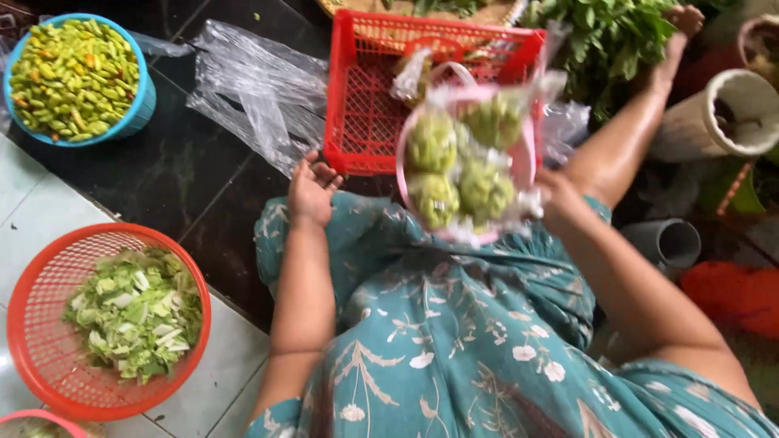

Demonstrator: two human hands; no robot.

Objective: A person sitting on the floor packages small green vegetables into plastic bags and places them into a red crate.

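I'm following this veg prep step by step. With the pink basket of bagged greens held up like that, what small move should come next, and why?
Probably lower the pink basket toward the red crate. The right hand holds it in the air by its rim, over the lap, with the bagged greens piled inside, and the crate sits open just beyond. The left hand rests on the knee, holding nothing, and could steady the basket.

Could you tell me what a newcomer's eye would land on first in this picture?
Probably the pink basket of bagged green vegetables at centre, held by the right hand in front of a red crate. The left hand rests open on the person's lap. At left sit a red basket of chopped greens and a blue bowl of chillies.
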